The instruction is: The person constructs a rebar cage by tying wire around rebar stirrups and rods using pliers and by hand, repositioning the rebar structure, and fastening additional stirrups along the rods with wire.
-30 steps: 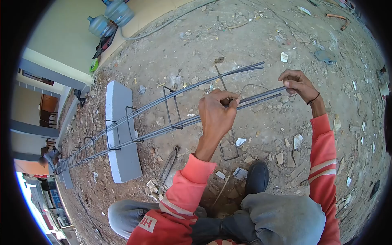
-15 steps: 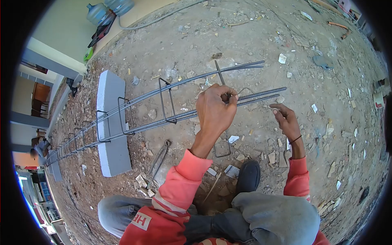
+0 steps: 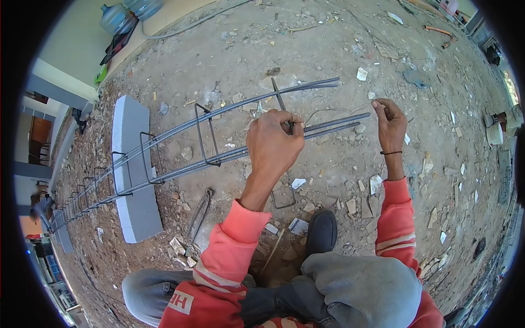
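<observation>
Long steel bars (image 3: 240, 152) with square stirrups (image 3: 208, 134) around them run from the far left toward the centre. My left hand (image 3: 275, 139) is closed at the lower bars, beside a stirrup that crosses them. A thin wire (image 3: 350, 109) stretches from near my left fingers to my right hand (image 3: 391, 121), which pinches its end beyond the bar tips. What lies inside my left fingers is partly hidden.
A grey-white block (image 3: 134, 169) supports the bars at left. Pincers (image 3: 200, 215) lie on the rubble-strewn ground near my knee. Another person (image 3: 41, 208) crouches at the far left end. Water bottles (image 3: 116, 21) stand by the wall.
My right hand moved from the bar tips down toward me, then up and outward, drawing the wire out. My left hand stays closed at the bars; the whole view shifted slightly.
</observation>
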Available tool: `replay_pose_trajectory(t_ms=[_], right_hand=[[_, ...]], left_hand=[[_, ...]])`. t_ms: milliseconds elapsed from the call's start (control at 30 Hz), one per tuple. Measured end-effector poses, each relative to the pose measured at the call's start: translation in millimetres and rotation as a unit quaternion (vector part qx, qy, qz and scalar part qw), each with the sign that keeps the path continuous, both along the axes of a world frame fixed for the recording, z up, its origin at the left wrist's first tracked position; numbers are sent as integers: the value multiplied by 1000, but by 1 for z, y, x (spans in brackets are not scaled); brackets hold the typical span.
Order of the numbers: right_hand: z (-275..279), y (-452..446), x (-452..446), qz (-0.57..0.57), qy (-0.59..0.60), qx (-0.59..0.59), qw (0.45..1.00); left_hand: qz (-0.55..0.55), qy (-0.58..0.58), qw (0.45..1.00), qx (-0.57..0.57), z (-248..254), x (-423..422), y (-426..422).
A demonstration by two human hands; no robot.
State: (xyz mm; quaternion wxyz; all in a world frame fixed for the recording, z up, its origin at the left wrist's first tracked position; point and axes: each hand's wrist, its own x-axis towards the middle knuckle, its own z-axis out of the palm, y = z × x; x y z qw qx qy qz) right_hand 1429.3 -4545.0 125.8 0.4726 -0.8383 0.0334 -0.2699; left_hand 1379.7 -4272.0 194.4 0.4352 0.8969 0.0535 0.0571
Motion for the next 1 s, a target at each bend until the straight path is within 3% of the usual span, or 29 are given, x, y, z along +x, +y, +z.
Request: replay_pose_trajectory(t_ms=[100,200,233,300,333,367,400,467,567,700,767,900,1000], right_hand=[[28,-5,-30,7,80,-26,996],[35,-3,-91,75,181,46,980],[31,-1,-110,111,228,68,965],[36,16,-133,165,456,102,868],[8,14,-139,186,439,109,872],[5,20,-136,187,336,-50,922],[3,30,-132,182,224,-206,935],[25,62,-107,147,89,-202,964],[27,92,-80,163,35,-197,966],[23,111,-75,170,18,-208,963],[25,121,-75,176,66,-92,978],[14,135,-74,139,-1,-115,984],[4,154,-76,128,37,-9,991]], left_hand=[[11,-35,999,-5,-2,2,1],[17,-51,998,-15,-4,3,3],[10,-48,999,-13,-4,3,3],[4,-35,999,-16,-4,3,2],[-1,-24,1000,-18,-4,3,2],[-2,-23,1000,-15,-3,5,2],[4,-10,1000,-8,-2,5,2],[4,2,1000,2,-1,4,1],[13,-11,1000,-1,2,3,3],[-37,-15,997,-62,2,0,18],[-66,-27,994,-83,1,-4,22],[-71,-10,990,-117,1,-6,25],[-40,-17,994,-104,3,-9,22]])
